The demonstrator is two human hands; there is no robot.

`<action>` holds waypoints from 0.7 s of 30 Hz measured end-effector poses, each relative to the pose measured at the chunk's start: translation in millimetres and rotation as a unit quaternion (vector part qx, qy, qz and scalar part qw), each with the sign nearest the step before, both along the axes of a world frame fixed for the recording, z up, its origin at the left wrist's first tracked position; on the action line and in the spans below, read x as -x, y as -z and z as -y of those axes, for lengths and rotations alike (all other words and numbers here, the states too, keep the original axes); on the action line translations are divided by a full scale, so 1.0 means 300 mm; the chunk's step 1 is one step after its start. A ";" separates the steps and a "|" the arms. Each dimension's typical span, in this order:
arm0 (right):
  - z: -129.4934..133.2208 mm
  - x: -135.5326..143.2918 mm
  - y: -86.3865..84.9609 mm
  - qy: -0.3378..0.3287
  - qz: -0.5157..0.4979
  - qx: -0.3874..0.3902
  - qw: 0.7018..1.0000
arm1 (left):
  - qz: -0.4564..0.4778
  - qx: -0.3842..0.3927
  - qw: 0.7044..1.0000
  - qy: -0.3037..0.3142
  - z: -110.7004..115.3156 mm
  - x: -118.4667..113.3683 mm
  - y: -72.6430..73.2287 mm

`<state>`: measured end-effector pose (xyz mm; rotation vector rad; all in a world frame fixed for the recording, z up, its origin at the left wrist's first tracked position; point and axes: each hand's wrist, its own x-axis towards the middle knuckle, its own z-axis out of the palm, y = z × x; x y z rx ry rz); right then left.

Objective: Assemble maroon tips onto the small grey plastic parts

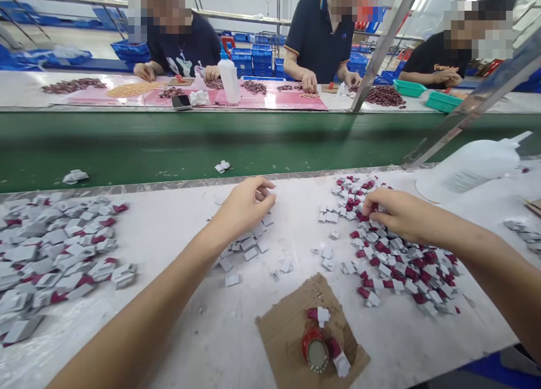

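Both grips are down among small parts on the white counter (203, 344): the left hand (245, 206) has its fingers curled in and its fingertips bunched over a thin scatter of small grey pieces (247, 245), and from here I cannot tell whether it has one pinched or is only touching them; the right hand (395, 214) lies palm down with its fingers drawn together at the near-left edge of a long heap of red and grey pieces (401, 265), and again the fingertips hide what, if anything, sits between them. That heap runs away from the right hand toward the person's right and back toward them, so its long axis slants across the counter, and the right hand is plainly the nearer one to it; the left hand is well apart from it, with a strip of bare counter between. Close to the person, between the two forearms, lies a scrap of brown cardboard (291, 332) carrying a round red-rimmed cap (315, 352) and a couple of the red and grey parts. Far to the left is a big pile of grey parts (54, 259). A white squeeze bottle (469, 166) lies tilted beyond the right hand. Past the green conveyor belt (169, 146), three other people work at their own counter.
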<state>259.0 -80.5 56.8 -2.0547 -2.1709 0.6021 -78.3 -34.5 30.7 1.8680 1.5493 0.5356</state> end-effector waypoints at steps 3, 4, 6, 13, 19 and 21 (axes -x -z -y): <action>0.079 0.016 0.017 -0.003 -0.035 -0.022 0.999 | 0.124 0.068 0.989 0.040 0.073 -0.029 -0.029; 0.095 0.020 0.024 0.003 -0.048 -0.034 0.998 | 0.156 0.090 0.982 0.057 0.097 -0.038 -0.032; 0.127 0.024 0.038 0.024 -0.075 -0.056 0.995 | 0.183 0.104 0.974 0.083 0.142 -0.052 -0.029; 0.299 0.069 0.075 0.100 -0.315 -0.100 0.938 | 0.209 0.153 0.963 0.078 0.244 -0.069 -0.001; 0.405 0.170 0.086 0.105 -0.490 -0.086 0.861 | 0.325 0.254 0.907 0.081 0.314 -0.079 0.003; 0.432 0.185 0.101 0.108 -0.489 -0.078 0.862 | 0.348 0.262 0.897 0.078 0.335 -0.081 0.016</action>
